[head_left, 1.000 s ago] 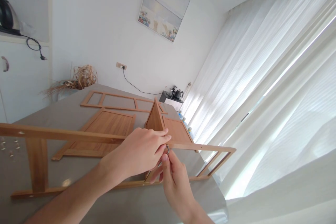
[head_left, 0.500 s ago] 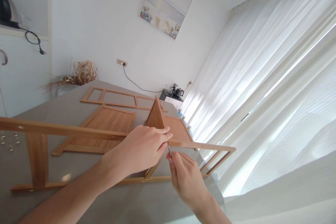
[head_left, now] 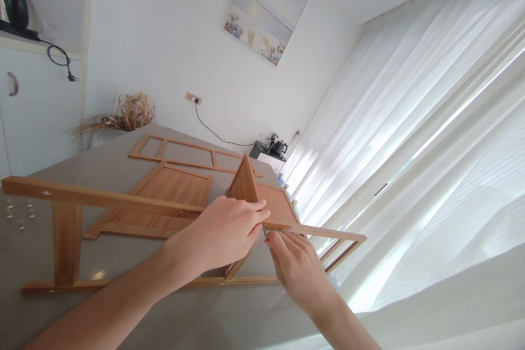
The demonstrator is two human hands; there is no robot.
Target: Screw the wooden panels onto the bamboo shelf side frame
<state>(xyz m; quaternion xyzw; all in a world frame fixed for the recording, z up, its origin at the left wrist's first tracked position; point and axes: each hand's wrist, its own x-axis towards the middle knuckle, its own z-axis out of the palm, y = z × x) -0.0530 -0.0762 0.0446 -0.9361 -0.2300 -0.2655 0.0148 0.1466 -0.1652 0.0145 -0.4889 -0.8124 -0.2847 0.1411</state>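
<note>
A small metal tool (head_left: 264,231), only a sliver of it showing, is pinched in the fingertips of the right hand (head_left: 298,268) and pressed against the top rail of the upright wooden frame (head_left: 102,201), right where an upright wooden panel (head_left: 243,183) meets that rail. The left hand (head_left: 223,232) is clenched over the same joint, touching the right hand's fingertips, its fingers curled around the rail and the panel's near edge. Beyond the grip a slatted wooden panel (head_left: 168,190) and a second open frame (head_left: 180,152) lie flat on the grey table (head_left: 123,311), and a few small screws (head_left: 18,216) lie well apart to the left of the grip.
</note>
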